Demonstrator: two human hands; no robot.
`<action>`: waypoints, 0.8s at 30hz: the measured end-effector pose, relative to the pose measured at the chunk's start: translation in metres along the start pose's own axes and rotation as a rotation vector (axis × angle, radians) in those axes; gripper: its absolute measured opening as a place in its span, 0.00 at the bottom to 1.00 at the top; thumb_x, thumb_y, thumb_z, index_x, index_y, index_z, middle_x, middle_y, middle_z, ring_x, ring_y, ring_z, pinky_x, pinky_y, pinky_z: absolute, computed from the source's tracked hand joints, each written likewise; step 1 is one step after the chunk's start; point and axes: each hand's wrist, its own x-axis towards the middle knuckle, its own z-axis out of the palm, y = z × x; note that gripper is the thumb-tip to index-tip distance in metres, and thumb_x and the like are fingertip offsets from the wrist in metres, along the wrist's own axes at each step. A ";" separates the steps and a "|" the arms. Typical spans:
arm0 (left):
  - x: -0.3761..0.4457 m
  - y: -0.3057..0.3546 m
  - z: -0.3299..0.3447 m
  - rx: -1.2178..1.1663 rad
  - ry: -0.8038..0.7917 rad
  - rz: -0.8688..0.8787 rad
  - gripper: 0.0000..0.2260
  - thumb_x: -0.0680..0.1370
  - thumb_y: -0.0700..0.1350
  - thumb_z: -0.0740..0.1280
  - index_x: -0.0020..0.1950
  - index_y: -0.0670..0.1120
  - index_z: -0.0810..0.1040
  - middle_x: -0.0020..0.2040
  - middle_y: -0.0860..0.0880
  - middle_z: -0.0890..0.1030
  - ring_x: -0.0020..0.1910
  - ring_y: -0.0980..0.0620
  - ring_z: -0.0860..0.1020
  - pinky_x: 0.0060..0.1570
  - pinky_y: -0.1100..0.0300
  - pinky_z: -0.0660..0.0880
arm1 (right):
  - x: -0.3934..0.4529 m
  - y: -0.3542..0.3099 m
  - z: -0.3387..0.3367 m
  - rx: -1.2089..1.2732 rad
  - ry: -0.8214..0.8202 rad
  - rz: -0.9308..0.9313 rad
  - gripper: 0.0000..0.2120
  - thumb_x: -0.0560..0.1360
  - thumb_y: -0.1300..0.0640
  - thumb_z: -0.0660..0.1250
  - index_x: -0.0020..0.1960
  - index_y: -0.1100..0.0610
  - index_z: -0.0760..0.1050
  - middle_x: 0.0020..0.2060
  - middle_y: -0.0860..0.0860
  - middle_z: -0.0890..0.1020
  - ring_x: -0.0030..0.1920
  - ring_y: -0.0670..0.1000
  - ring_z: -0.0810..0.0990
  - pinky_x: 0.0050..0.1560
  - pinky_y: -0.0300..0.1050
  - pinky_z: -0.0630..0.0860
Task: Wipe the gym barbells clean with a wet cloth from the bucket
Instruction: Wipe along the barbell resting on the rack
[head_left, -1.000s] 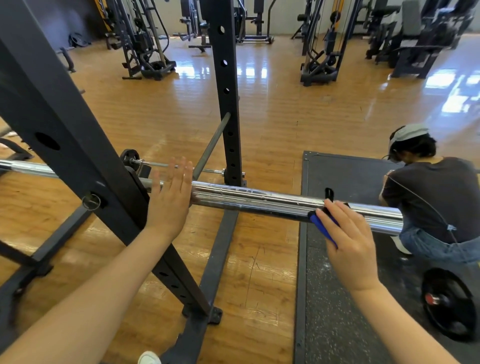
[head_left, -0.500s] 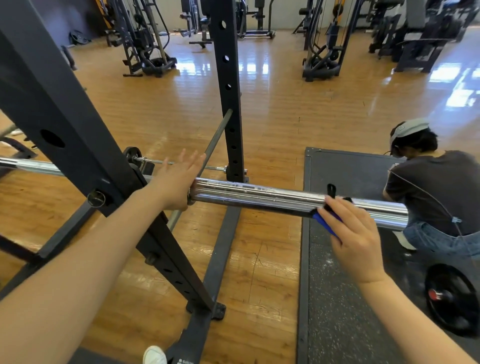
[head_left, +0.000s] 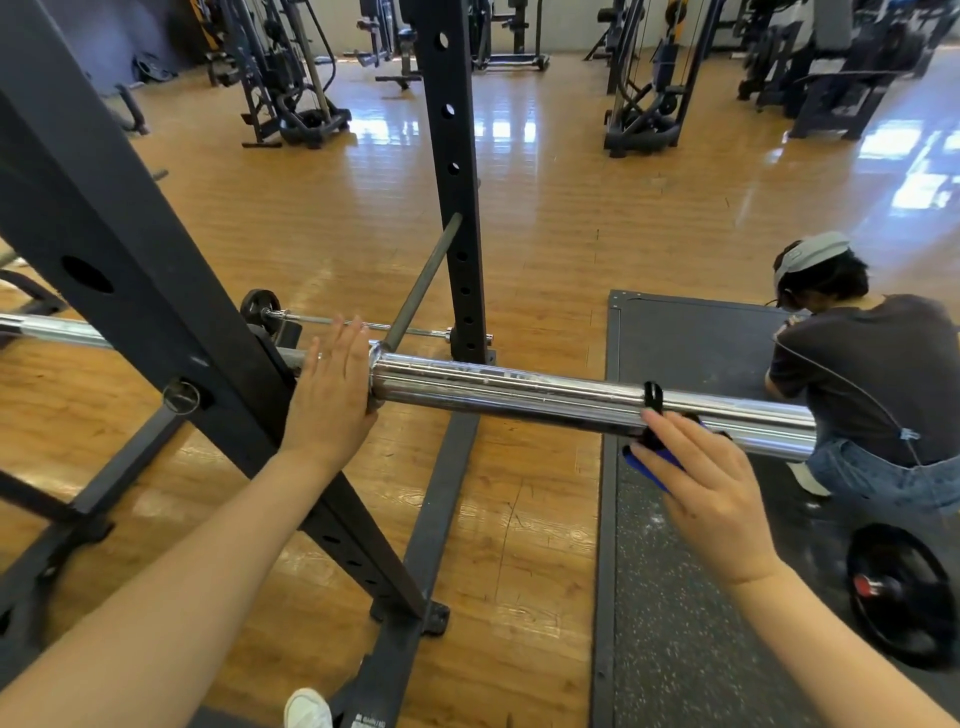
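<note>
A chrome barbell (head_left: 519, 387) lies across the black rack, its thick sleeve pointing right. My left hand (head_left: 332, 384) presses flat, fingers straight, against the bar just inside the sleeve's inner shoulder, beside the rack's slanted post (head_left: 130, 260). A black clamp collar (head_left: 652, 397) rings the sleeve near its outer end. My right hand (head_left: 711, 483) grips the collar's blue lever (head_left: 649, 465) from below and in front. No cloth or bucket is in view.
A crouching person (head_left: 872, 374) is just beyond the sleeve's right end, on a dark rubber mat (head_left: 675, 571). A black weight plate (head_left: 904, 597) lies on the mat at right. The rear upright (head_left: 452, 156) and a thin bar with a small plate (head_left: 260, 309) stand behind.
My left hand has moved right along the bar and now lies flat against the sleeve's inner shoulder. My right hand stays on the collar's blue lever.
</note>
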 end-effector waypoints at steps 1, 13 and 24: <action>0.000 -0.001 0.000 -0.006 -0.007 0.004 0.43 0.60 0.37 0.81 0.70 0.34 0.63 0.69 0.35 0.68 0.70 0.37 0.64 0.68 0.44 0.58 | -0.007 0.002 -0.001 -0.004 -0.032 -0.012 0.14 0.77 0.62 0.60 0.62 0.56 0.71 0.66 0.50 0.70 0.64 0.56 0.71 0.67 0.48 0.64; 0.039 -0.010 -0.034 -0.137 -0.502 0.020 0.43 0.70 0.43 0.74 0.77 0.44 0.50 0.78 0.47 0.52 0.76 0.48 0.49 0.74 0.52 0.49 | 0.009 -0.003 -0.004 0.020 0.025 0.050 0.12 0.82 0.60 0.55 0.61 0.58 0.73 0.60 0.56 0.76 0.62 0.56 0.72 0.64 0.49 0.66; -0.007 0.001 -0.015 0.091 -0.121 -0.016 0.49 0.66 0.46 0.78 0.76 0.37 0.50 0.77 0.39 0.53 0.76 0.42 0.53 0.72 0.46 0.54 | 0.018 -0.015 0.001 0.006 0.092 0.108 0.11 0.77 0.62 0.62 0.52 0.63 0.81 0.57 0.57 0.80 0.60 0.55 0.74 0.59 0.52 0.70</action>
